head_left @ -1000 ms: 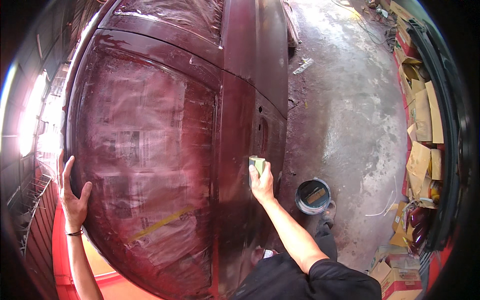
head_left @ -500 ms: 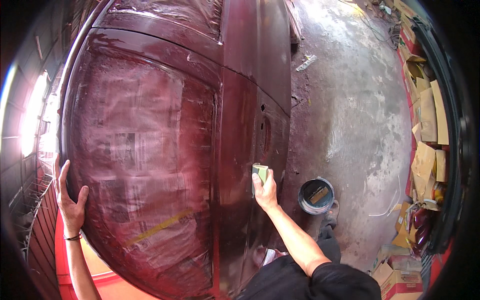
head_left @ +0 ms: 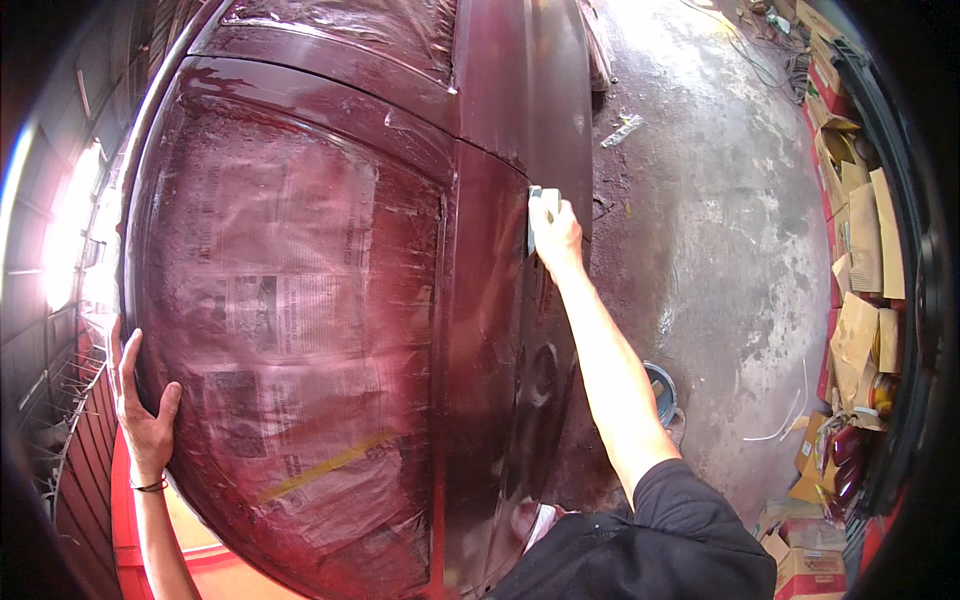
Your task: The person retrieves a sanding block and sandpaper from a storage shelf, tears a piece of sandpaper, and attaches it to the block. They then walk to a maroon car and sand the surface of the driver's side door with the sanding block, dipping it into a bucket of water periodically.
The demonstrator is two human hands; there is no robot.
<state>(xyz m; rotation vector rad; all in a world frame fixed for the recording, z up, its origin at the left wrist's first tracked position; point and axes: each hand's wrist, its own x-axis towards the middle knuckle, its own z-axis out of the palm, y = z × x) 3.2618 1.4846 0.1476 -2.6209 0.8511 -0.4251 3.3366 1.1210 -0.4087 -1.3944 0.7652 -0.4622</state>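
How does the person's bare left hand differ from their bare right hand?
The bare left hand is open, fingers spread, while the bare right hand is closed around a small pale-and-grey block.
The left hand is at the dark, curved outer edge of the maroon painted car body; the right hand holds its block at the car's side panel.
The left hand has a thin dark band at its wrist; the right hand has none.
Both are gloveless.

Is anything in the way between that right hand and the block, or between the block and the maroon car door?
Nothing visible. The right hand grips the block directly, and the block appears to lie against the maroon car door. The bucket stands aside, partly hidden by the right arm.
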